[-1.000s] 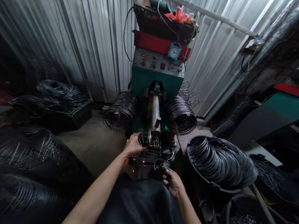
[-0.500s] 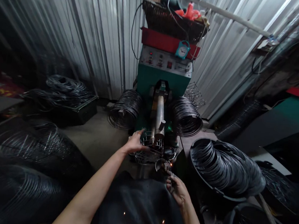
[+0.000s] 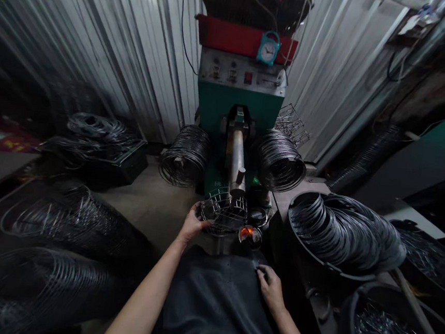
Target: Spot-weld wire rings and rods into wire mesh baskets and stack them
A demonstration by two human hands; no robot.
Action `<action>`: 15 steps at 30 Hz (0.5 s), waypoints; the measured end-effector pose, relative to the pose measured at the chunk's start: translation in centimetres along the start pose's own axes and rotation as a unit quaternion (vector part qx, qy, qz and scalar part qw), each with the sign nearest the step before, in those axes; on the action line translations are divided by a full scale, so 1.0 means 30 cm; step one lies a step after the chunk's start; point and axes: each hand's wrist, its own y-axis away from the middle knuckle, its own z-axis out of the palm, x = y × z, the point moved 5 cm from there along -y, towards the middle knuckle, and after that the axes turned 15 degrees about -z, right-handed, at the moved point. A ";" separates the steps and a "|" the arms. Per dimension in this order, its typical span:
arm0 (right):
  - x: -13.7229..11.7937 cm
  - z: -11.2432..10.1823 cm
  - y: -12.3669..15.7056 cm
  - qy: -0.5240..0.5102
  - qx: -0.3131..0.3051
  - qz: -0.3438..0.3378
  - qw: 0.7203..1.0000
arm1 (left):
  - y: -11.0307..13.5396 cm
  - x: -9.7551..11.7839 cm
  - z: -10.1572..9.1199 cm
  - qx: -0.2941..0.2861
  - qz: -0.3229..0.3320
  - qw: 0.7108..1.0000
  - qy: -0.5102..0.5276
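Note:
My left hand (image 3: 194,223) is closed on the left rim of a round wire basket (image 3: 226,216), thumb over the wire and fingers behind it. The basket sits tilted around the lower tip of the machine's metal arm (image 3: 238,163). My right hand (image 3: 271,285) hangs over the right edge of the black apron (image 3: 222,297), fingers bent and pressed together. Whatever may be between those fingertips is too small to make out. Just above that hand, a small round cup (image 3: 250,237) shows an orange glow inside. Beside it lies a dark round dish (image 3: 257,217).
Behind the basket stands a green welding machine (image 3: 240,100) with a clock (image 3: 268,49). Wire coils (image 3: 184,156) hang on both its sides. At right, a tub (image 3: 294,235) holds wire rings, and a bucket (image 3: 349,323) holds short wire pieces. Wire frames (image 3: 74,216) are stacked at left.
My right hand has drawn back, down and right, away from the cup. The cup now glows orange inside. My left hand stays at the basket, its grip shifted on the left rim. The view has tilted down.

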 end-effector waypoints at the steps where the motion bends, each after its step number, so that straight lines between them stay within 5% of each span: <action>1: -0.009 -0.001 0.007 0.024 -0.036 -0.019 0.999 | 0.015 0.002 -0.009 0.004 0.009 1.000 -0.005; 6: -0.237 0.023 -0.066 0.080 -0.203 -0.127 0.968 | 0.176 0.033 -0.029 0.028 0.119 0.981 -0.153; 10: -0.451 0.108 -0.176 0.186 -0.319 -0.145 0.918 | 0.316 0.112 0.047 0.059 0.188 0.912 -0.359; 12: -0.501 0.156 -0.218 0.253 -0.335 -0.139 0.897 | 0.358 0.157 0.095 0.067 0.200 0.878 -0.430; 15: -0.516 0.200 -0.247 0.311 -0.279 -0.125 0.900 | 0.387 0.203 0.142 0.066 0.210 0.853 -0.473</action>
